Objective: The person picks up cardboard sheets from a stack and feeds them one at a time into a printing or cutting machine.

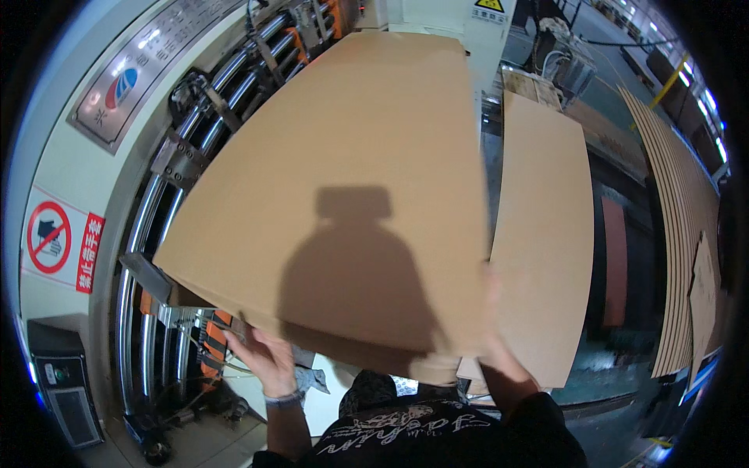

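Note:
A large brown cardboard sheet (pixel 374 140) spans the middle of the view, slanting from the machine at the left to the near edge in front of me. A dark shadow lies across its near half. My left hand (pixel 269 359) is palm up at the near left edge, thumb out to the side and fingers supporting the sheet from below. Along the near right edge, my right hand (pixel 493 324) grips the same sheet; its fingers are blurred and partly hidden.
Metal rollers and rods (pixel 144 288) with a bracket (pixel 148 277) line the machine at left. A black box (pixel 66 382) stands low left. Another cardboard sheet (pixel 542 234) lies to the right, and a stack of cardboard (pixel 679 234) stands at far right.

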{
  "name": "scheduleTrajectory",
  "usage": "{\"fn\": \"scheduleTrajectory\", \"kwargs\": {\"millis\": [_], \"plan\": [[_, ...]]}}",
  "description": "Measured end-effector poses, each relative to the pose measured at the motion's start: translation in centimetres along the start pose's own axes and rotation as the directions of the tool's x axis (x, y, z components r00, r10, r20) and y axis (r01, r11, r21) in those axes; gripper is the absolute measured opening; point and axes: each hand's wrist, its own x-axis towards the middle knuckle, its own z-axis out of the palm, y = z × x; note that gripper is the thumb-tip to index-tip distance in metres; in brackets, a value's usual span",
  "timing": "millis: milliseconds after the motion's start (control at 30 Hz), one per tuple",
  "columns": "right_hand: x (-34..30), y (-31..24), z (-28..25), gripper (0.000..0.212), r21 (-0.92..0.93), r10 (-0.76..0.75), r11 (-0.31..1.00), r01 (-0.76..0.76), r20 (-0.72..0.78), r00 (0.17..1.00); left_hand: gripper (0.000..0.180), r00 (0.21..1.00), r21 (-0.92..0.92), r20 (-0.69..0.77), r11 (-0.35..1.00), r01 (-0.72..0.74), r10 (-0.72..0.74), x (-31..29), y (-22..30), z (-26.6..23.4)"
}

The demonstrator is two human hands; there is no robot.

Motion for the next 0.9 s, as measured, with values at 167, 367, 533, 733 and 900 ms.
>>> {"fn": "scheduleTrajectory", "kwargs": {"millis": [167,367,533,733,900], "plan": [[2.3,8.0,-0.4,0.063,0.055,-0.008,0.998,-0.01,0.309,0.951,0.055,0.99,0.472,-0.141,0.877,0.092,-0.027,0.2,-2.2,0.3],[17.5,3.4,-2.1,0.067,0.275,0.002,0.961,-0.041,0.139,0.99,0.055,0.993,0.5,-0.118,0.862,0.078,-0.021,1.6,-1.5,1.7],[24.2,-5.7,5.2,0.068,0.177,-0.271,0.955,0.238,0.198,0.942,0.044,0.995,0.491,-0.103,0.87,0.052,-0.001,2.9,1.7,3.7],[23.3,-2.3,6.8,0.059,0.397,-0.275,0.906,0.146,0.29,0.917,0.05,0.991,0.516,-0.113,0.857,-0.001,0.069,0.2,1.9,6.0],[26.7,-2.7,6.9,0.059,0.471,-0.251,0.875,0.113,0.242,0.937,0.048,0.984,0.491,-0.115,0.869,-0.065,0.139,2.6,-2.2,5.2]]}}
